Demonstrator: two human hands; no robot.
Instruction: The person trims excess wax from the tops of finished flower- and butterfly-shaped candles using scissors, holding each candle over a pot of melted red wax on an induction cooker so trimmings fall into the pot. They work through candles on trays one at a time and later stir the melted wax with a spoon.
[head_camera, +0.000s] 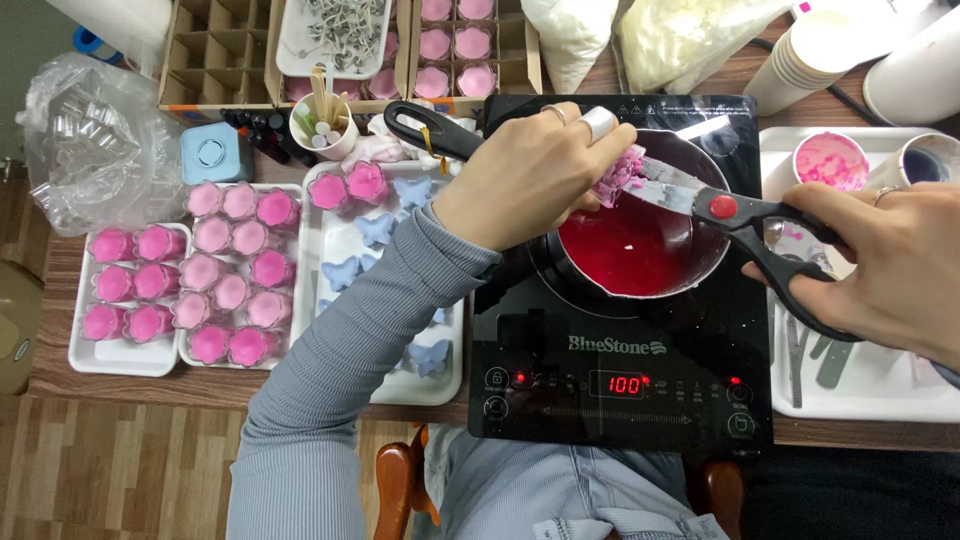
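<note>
Left hand (530, 175) pinches a pale pink wax lump (622, 175) over the dark saucepan of red molten wax (640, 250). Right hand (890, 265), fingers closed through the handles, holds black-handled steel scissors (720, 207) against it; small snips, kept low above the pan, should limit splashing.

wooden table (60, 385) | white trays (120, 358) | black induction cooker (620, 370) | cardboard boxes (215, 60)

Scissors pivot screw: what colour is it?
Red, on the black-handled scissors in the right hand; the head view shows it.
</note>
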